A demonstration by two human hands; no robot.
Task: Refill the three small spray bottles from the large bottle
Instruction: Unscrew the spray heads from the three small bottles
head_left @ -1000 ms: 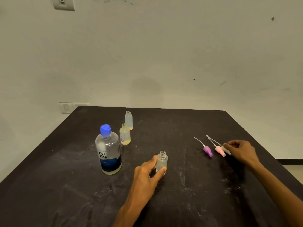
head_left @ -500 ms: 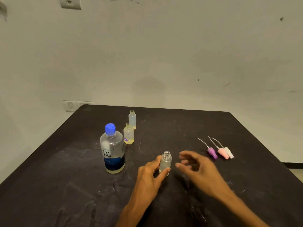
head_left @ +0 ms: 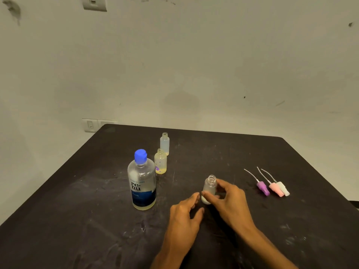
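Hands meet over a small open bottle (head_left: pixel 209 188) near the middle of a scuffed black table (head_left: pixel 77 210). My right hand (head_left: pixel 227 200) has it: thumb low on the near side, fingers curled round the far side, closed on the frosted body just below the neck. The bottle stands tilted a little, its threaded mouth uncapped and pointing up; whether its base touches the table I cannot tell, since my thumb covers it. My left hand (head_left: pixel 184 212) sits just beside it on the left, fingers loosely spread and bent, fingertips close to the bottle's foot but gripping nothing.

To the left stands the large bottle (head_left: pixel 142 181), upright, blue cap (head_left: pixel 140 156) on, a dark blue label across its lower half and a shallow layer of pale yellowish liquid at the bottom. Just behind it and to its right is a second small bottle (head_left: pixel 160 161), yellowish, with purple flowers printed on it, uncapped, a little liquid at its base. Farther back stands a third small bottle (head_left: pixel 164 143), clear, also uncapped.

Well apart on the right lie three spray tops side by side, dip tubes pointing away from me: a purple one (head_left: pixel 263 188), a pink one (head_left: pixel 275 189) and a white one (head_left: pixel 283 188), the pink and white touching.
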